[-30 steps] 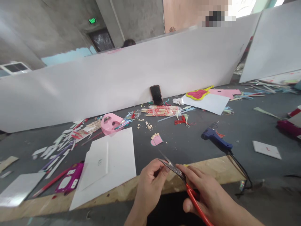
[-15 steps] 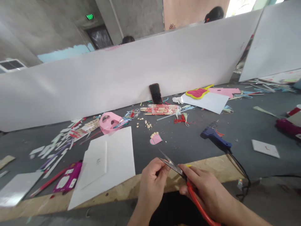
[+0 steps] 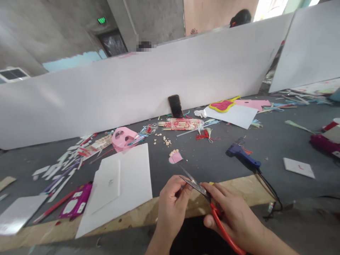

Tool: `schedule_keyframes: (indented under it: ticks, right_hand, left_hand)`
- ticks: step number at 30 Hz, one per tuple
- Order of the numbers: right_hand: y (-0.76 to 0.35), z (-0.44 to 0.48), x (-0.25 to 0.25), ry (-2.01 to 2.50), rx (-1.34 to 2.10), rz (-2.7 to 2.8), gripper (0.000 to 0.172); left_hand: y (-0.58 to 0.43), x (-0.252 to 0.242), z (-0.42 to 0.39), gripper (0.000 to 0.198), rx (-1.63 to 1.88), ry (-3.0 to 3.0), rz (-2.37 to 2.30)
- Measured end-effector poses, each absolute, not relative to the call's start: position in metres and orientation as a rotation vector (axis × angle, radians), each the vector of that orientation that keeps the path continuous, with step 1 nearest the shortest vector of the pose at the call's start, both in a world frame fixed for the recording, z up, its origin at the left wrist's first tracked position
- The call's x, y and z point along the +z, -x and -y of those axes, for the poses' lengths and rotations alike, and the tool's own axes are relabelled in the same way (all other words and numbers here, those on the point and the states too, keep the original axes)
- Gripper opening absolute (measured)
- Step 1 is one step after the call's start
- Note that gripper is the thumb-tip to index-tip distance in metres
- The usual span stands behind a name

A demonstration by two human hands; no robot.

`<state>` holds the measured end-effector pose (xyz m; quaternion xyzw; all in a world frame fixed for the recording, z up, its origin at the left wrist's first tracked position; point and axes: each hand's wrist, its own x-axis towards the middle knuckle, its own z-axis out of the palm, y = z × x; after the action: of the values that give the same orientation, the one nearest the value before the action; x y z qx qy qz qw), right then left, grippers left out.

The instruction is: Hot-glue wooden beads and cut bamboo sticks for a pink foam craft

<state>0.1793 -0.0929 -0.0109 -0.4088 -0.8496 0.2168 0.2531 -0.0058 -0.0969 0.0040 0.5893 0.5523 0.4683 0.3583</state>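
Note:
My right hand (image 3: 233, 212) grips red-handled scissors (image 3: 203, 191), their blades parted and pointing up and left. At the blades, my left hand (image 3: 174, 202) is closed in a pinch between thumb and forefinger. A small pale bit shows between the blades by these fingertips, too small to name. Beyond the hands, a small pink rounded piece (image 3: 175, 158) lies on the dark table, its upper edge lined with pale, bead-like bits. More loose pale bits (image 3: 166, 141) are scattered just behind it.
A blue glue gun (image 3: 243, 154) lies to the right, its cord running off the table edge. White sheets (image 3: 135, 177) and a purple box (image 3: 77, 200) are on the left. A phone (image 3: 175, 106) leans on the white partition (image 3: 132, 85) behind packaged sticks (image 3: 183, 124).
The scissors have opened slightly wider, with my right thumb moving down and away from the fingers. My left hand stays in nearly the same place.

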Motion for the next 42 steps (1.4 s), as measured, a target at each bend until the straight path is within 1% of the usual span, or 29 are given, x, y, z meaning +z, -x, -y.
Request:
schedule_keyframes:
  ticks: [3,5,8,11,15,17,23,25,28,30,36,39,42]
  right_hand:
    - [-0.181,0.092,-0.01,1.095,0.539,2.304,0.07]
    - [-0.181,0.091,-0.01,1.086,0.535,2.309,0.073]
    - [-0.18,0.091,-0.011,1.09,0.541,2.337,0.067]
    - [-0.179,0.09,-0.012,1.09,0.521,2.371,0.056]
    - [-0.179,0.087,-0.014,1.122,0.482,2.4,0.04]
    - [-0.179,0.086,-0.015,1.17,0.482,2.399,0.037]
    - [-0.177,0.088,-0.01,1.214,0.518,2.371,0.038]
    - [-0.177,0.089,-0.007,1.209,0.553,2.374,0.042]
    - [-0.178,0.09,-0.004,1.202,0.569,2.382,0.056]
    - [-0.179,0.09,-0.003,1.194,0.553,2.39,0.061]
    - [-0.179,0.09,-0.005,1.192,0.508,2.425,0.065]
    - [-0.179,0.09,-0.008,1.166,0.5,2.436,0.061]
    - [-0.179,0.089,-0.013,1.142,0.455,2.446,0.048]
  left_hand:
    - [0.008,0.004,0.098,0.021,1.176,-1.491,-1.392]
    - [0.009,0.005,0.097,0.022,1.161,-1.464,-1.352]
    - [0.012,0.008,0.095,0.021,1.119,-1.431,-1.291]
    - [0.012,0.01,0.095,0.021,1.092,-1.411,-1.275]
    - [0.009,0.008,0.097,0.022,1.108,-1.433,-1.373]
    - [0.007,0.004,0.098,0.02,1.101,-1.471,-1.439]
    - [0.005,-0.004,0.095,0.02,1.247,-1.593,-1.45]
    - [0.004,-0.004,0.095,0.02,1.27,-1.602,-1.435]
    - [0.003,-0.003,0.096,0.022,1.266,-1.597,-1.434]
    - [0.003,-0.001,0.097,0.021,1.257,-1.582,-1.423]
    - [0.005,0.004,0.099,0.015,1.194,-1.453,-1.345]
    - [0.006,0.005,0.099,0.016,1.179,-1.434,-1.322]
    - [0.004,0.005,0.099,0.019,1.173,-1.444,-1.344]
